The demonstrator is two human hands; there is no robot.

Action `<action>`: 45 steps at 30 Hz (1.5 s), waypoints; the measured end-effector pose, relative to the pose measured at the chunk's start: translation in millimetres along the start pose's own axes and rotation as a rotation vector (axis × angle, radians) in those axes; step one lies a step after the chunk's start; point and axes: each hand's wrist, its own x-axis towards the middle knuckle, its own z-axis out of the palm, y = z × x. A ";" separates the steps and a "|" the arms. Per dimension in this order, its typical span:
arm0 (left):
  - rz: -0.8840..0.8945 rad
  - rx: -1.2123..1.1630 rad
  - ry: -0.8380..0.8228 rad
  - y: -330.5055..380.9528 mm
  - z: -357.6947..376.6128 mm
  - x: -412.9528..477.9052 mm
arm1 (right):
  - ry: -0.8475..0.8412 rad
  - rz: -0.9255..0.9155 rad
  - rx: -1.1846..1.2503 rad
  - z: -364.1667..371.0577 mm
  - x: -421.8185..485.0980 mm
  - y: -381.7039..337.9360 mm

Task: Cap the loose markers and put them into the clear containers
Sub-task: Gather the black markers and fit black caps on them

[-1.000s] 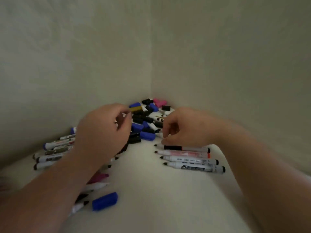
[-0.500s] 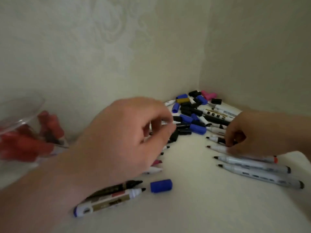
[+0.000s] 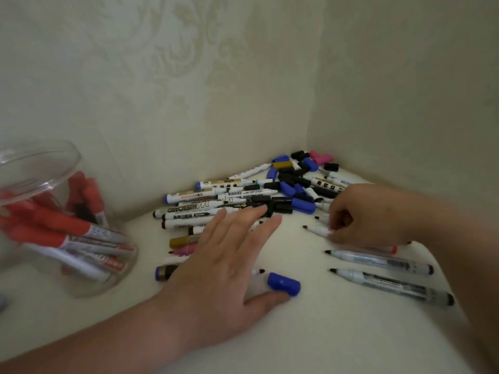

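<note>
Lying flat, fingers straight, left hand covers the pile; right hand pinches one marker. Two uncapped markers lie nearer, one blue cap by the thumb, one jar at left; open surface in front.

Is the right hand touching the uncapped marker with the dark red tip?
Touching. The head view shows the right hand with curled fingertips pinching the marker on its barrel, just behind the tip.

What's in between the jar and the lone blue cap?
In the head view, the left hand, fingers spread, over some markers, sits between jar and cap.
</note>
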 end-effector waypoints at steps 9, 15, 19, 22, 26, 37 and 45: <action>0.119 0.123 0.032 22.8 -3.9 24.7 | 0.094 -0.053 0.043 5.8 7.0 0.0; 0.294 0.091 0.047 57.7 17.5 39.9 | 0.196 -0.048 0.148 6.2 13.4 0.6; 0.442 0.072 0.139 86.9 25.6 45.6 | 0.210 -0.028 0.180 7.5 16.7 1.2; 0.387 0.087 0.168 98.0 42.5 65.7 | 0.240 -0.019 0.230 6.4 19.4 5.9; 0.361 -0.013 0.177 93.9 52.7 85.1 | 0.292 -0.018 0.329 -0.7 13.7 13.6; 0.203 -0.346 0.731 22.8 -37.1 90.9 | 0.488 -0.087 0.541 2.7 11.6 6.1; -0.261 -0.047 0.158 -50.0 -69.8 24.9 | 0.457 -0.259 0.440 9.4 6.2 -30.2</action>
